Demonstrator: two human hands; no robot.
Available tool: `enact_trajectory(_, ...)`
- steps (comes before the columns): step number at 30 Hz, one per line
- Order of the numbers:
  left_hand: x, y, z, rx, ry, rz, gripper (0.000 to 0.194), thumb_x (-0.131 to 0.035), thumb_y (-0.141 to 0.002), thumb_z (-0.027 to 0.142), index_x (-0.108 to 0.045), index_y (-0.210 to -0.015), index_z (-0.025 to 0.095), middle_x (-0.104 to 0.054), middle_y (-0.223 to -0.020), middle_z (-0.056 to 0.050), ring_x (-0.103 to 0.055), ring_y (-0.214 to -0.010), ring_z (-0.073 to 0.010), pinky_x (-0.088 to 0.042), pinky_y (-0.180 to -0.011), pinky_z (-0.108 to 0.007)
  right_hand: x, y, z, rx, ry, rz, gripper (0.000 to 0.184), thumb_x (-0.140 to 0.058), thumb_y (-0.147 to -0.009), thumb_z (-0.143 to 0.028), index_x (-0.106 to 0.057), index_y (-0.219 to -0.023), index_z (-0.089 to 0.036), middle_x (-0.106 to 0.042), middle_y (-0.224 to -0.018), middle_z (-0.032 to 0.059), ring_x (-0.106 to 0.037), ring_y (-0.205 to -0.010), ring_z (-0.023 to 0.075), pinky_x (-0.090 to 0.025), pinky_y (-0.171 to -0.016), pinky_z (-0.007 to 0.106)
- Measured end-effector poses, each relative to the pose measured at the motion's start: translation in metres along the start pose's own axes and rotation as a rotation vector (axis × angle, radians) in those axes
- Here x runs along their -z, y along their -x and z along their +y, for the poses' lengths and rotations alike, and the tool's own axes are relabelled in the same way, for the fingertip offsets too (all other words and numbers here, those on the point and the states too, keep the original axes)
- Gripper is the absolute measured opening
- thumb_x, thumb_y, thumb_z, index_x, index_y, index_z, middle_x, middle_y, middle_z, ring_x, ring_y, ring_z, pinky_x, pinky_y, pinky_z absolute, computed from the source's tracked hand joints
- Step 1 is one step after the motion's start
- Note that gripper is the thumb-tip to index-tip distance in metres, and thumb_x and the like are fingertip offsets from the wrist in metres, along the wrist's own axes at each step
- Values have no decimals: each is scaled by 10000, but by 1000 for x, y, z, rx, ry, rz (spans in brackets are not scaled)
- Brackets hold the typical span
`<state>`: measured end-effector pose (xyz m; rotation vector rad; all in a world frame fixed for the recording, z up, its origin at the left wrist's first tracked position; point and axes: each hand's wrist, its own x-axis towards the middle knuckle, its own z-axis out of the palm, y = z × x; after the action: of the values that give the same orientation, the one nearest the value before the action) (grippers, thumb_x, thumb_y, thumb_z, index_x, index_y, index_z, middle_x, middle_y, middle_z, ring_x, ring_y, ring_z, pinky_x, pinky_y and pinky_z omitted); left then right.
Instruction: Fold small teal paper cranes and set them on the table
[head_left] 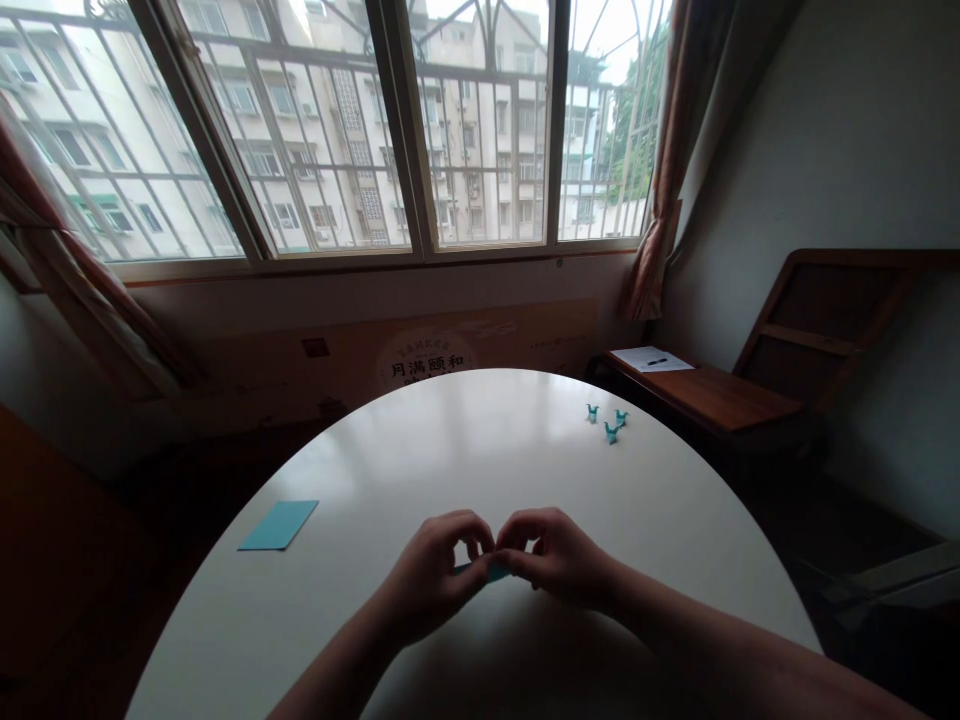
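On the round tabletop: teal paper at different stages, as far as I can judge from where I stand.
Folded figures: three, small and teal with pointed tips, grouped near one another towards the far right edge; these look finished.
Piece in the fingers: teal, at the near middle, partly covered by the fingers; it looks part-worked, but its folds are too hidden for me to say how far along it is.
Flat teal paper: over on the left near the edge, lying unfolded, so apparently not begun; one sheet or several, I can't tell.
Left hand: fingers curled in, thumb and fingertips closed in a pinch on the near-middle piece.
Right hand: the same curled pinch on that piece, its fingertips meeting the left one's or very nearly.
Containers: I can make out no tray, cup or bowl, and the figures stand directly on the tabletop.
Printed panel: below the window, with large dark characters; whether it is a carton with something inside, I can't tell.
Wooden seat: off to the right, bearing a white sheet with a dark pen on it.
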<state>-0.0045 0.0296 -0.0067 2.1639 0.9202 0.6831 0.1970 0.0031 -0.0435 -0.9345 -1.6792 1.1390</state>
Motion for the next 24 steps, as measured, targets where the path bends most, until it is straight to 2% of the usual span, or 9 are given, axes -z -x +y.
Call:
enact_trajectory(4, -1, 2, 3, -62, 5, -17, 99, -632, -722, 68, -646, -735, 165, -628, -742, -11, -506, -633, -123, -357, -543, -216, -1, 2, -4, 38, 20, -23, 45, -726, -818, -179, -764, -824, -155, -688, -699, 15, -596, -615, 128, -440, -546, 212)
enact_trajectory(9, -4, 4, 4, -135, -20, -21, 153, -581, -679, 17, -589, -728, 161, -584, -739, 5, -474, -627, -106, -338, -548, -212, -2, 2, -4, 81, 56, -25, 70, -702, -782, -102, -758, -804, -140, -692, -697, 15, -594, -614, 121, -430, -544, 198)
enact_trajectory(14, -4, 5, 4, -147, -48, -27, 200, -527, -617, -15, -532, -696, 169, -563, -750, 8, -478, -646, -107, -337, -564, -214, -1, 4, -5, 96, 82, -21, 83, -696, -782, -89, -759, -802, -141, -702, -692, 16, -598, -608, 121, -440, -546, 196)
enact_trajectory(24, 2, 4, 2, -145, -117, -41, 173, -543, -635, 16, -499, -674, 179, -561, -734, 9, -492, -640, -112, -351, -576, -219, 6, 3, -10, 123, 140, -43, 60, -717, -797, -118, -764, -816, -149, -725, -723, 30, -629, -628, 141, -494, -585, 229)
